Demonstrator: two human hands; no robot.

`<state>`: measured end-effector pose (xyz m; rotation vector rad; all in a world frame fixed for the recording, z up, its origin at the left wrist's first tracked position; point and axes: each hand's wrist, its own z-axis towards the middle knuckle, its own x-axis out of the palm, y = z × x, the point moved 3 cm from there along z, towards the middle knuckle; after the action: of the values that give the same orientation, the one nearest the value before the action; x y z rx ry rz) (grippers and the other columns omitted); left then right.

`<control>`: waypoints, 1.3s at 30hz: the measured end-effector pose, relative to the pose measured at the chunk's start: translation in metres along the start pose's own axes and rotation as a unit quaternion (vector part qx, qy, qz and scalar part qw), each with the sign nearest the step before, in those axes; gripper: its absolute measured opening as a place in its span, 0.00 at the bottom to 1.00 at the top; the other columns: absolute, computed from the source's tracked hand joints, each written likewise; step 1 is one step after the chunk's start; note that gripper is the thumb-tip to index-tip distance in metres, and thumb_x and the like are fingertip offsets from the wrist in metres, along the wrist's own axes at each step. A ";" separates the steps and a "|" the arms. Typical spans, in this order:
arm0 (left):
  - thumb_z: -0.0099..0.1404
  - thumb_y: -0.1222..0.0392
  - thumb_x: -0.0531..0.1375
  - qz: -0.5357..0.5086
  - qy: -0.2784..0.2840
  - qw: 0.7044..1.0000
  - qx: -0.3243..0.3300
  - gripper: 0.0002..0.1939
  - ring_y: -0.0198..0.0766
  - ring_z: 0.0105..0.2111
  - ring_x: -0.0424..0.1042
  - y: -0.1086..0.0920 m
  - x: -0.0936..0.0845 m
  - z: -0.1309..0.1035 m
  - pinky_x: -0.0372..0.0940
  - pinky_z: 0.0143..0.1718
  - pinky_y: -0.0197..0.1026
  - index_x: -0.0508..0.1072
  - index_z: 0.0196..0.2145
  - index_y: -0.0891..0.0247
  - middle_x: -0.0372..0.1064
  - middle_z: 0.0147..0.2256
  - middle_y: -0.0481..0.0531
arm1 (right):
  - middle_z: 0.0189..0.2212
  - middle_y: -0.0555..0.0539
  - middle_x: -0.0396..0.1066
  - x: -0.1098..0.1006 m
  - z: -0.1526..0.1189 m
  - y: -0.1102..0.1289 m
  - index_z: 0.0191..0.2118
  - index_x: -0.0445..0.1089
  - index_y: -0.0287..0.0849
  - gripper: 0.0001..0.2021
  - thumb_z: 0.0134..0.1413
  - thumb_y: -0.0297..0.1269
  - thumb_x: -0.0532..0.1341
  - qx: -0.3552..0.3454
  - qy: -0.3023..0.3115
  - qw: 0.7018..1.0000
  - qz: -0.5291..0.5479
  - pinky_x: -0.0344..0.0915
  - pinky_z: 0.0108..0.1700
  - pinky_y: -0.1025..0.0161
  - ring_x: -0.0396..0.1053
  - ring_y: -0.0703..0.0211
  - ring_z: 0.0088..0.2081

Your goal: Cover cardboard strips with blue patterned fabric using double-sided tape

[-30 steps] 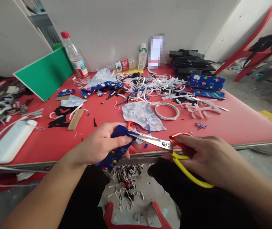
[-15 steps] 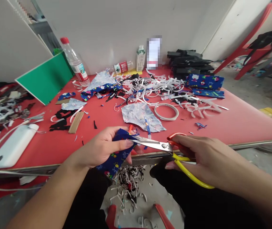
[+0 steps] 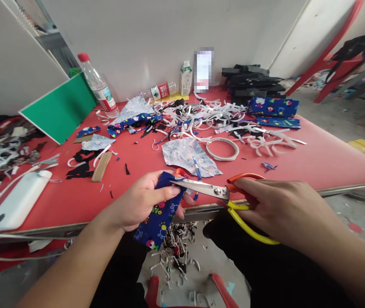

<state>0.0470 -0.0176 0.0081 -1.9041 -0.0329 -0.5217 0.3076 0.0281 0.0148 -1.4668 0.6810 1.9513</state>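
Pinched in my left hand point(image 3: 144, 199) is a strip of blue patterned fabric point(image 3: 158, 220), hanging over the table's front edge. My right hand point(image 3: 272, 201) grips scissors point(image 3: 210, 188) with one orange and one yellow handle. Their blades reach over the fabric's upper end, close to my left thumb, and look nearly closed. An orange bit point(image 3: 180, 172) shows just behind that end. Beyond my hands lie a pale printed piece of fabric point(image 3: 185, 156) and a roll of white tape point(image 3: 222, 149).
White strip scraps point(image 3: 204, 113) heap across the red table point(image 3: 137, 158). At the back stand a red-capped bottle point(image 3: 99, 87), a small carton-like bottle point(image 3: 186, 79) and a phone point(image 3: 203, 70). Black pieces point(image 3: 253, 81) are stacked right; a white power bank point(image 3: 17, 201) lies left.
The scissor blades have come closer together over the fabric's end. More of the blue fabric's patterned face shows below my left hand. The view has shifted slightly.
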 end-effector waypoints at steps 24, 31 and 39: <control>0.62 0.56 0.70 -0.011 -0.064 0.996 -0.057 0.14 0.35 0.25 0.76 0.011 0.015 0.004 0.72 0.29 0.36 0.77 0.42 0.67 0.77 0.28 0.54 | 0.24 0.46 0.77 0.003 0.006 0.012 0.35 0.67 0.46 0.07 0.59 0.43 0.61 -0.010 -0.020 1.000 -0.008 0.52 0.23 0.61 0.75 0.49 0.22; 0.62 0.55 0.70 -0.037 -0.045 0.994 -0.090 0.13 0.34 0.23 0.75 0.016 0.015 0.004 0.69 0.26 0.33 0.80 0.39 0.68 0.77 0.27 0.55 | 0.22 0.46 0.76 0.012 -0.001 0.003 0.38 0.72 0.45 0.08 0.60 0.42 0.60 -0.008 -0.026 0.999 -0.020 0.48 0.25 0.60 0.72 0.48 0.21; 0.62 0.54 0.70 -0.070 -0.008 0.992 -0.104 0.15 0.34 0.23 0.76 0.015 0.013 0.001 0.72 0.26 0.34 0.83 0.42 0.68 0.76 0.26 0.55 | 0.20 0.47 0.73 0.011 -0.002 0.005 0.35 0.73 0.43 0.11 0.65 0.42 0.57 -0.029 -0.064 0.997 -0.031 0.48 0.25 0.60 0.70 0.51 0.19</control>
<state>0.0633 -0.0253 -0.0003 -2.1195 -0.1270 -0.6247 0.3034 0.0248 0.0043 -1.3658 0.5202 2.0127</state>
